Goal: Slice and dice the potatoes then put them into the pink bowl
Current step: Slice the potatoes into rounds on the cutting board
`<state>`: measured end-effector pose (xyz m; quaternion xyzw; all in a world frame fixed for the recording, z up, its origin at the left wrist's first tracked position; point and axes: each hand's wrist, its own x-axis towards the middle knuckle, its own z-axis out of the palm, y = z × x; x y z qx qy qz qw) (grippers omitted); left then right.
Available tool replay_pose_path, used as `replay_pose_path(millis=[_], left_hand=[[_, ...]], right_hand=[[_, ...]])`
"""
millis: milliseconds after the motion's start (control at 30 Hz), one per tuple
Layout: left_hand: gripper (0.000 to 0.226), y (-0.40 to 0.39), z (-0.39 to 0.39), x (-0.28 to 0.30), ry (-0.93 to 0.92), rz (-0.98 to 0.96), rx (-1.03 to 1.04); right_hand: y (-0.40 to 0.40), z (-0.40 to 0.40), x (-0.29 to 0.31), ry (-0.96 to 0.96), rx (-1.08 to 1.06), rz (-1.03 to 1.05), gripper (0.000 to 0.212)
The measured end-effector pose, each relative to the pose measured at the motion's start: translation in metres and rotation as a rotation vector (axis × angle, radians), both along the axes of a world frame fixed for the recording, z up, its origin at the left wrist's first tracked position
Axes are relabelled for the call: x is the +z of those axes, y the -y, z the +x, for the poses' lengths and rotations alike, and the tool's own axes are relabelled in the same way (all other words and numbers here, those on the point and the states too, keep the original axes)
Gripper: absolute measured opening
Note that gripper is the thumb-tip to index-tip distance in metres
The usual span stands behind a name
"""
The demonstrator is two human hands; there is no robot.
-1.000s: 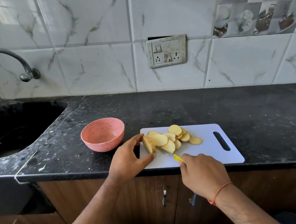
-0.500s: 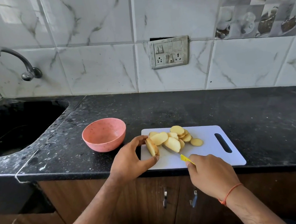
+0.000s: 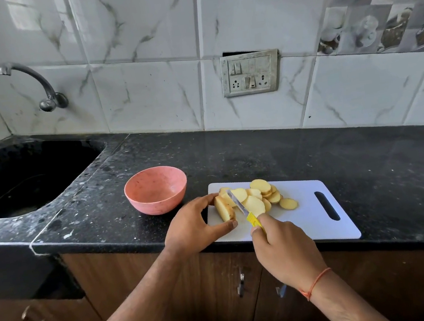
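Your right hand [image 3: 285,253] grips the knife [image 3: 240,206], your left hand [image 3: 195,225] pinches the potato piece [image 3: 224,208] on the cutting board [image 3: 309,209]: slicing; lower the blade clear of your fingertips; pink bowl [image 3: 156,189] waits beyond, without potato

Black speckled stone counter [image 3: 272,152], with a sink basin [image 3: 19,180] sunk in at the far left. Directly on top: pink bowl [image 3: 156,189] left of centre, and just right of it, apart, a white cutting board [image 3: 309,209] at the near edge.
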<state>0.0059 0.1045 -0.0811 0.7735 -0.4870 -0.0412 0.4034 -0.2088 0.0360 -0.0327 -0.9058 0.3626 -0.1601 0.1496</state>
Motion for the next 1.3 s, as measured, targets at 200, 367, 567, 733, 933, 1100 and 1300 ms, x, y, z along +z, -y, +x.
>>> replay_pose_path(millis=[200,367,567,733,933,1100,1300], left_hand=[[0.082,-0.001,0.000,0.002,0.039,0.005,0.007],[0.078,-0.001,-0.001,0.004,0.055,-0.008,0.009],[0.082,0.000,-0.001,0.004,0.064,-0.007,0.017],[0.083,0.000,-0.001,0.002,0.068,-0.005,0.021],[0.090,0.001,0.000,0.001,0.075,0.012,0.028],[0.091,0.001,0.000,0.000,0.090,0.016,0.037],[0.085,0.001,-0.001,0.001,0.071,0.004,0.032]], right_hand=[[-0.009,0.014,-0.003,-0.032,0.033,-0.130,0.022],[-0.010,0.018,-0.005,-0.077,0.036,-0.163,0.021],[-0.011,0.019,-0.009,-0.080,0.042,-0.187,0.024],[-0.011,0.018,-0.013,-0.060,0.050,-0.175,0.027],[-0.011,0.016,-0.016,-0.033,0.035,-0.180,0.030],[-0.010,0.014,-0.014,-0.028,0.013,-0.173,0.032],[-0.015,0.015,-0.015,-0.019,0.021,-0.168,0.033]])
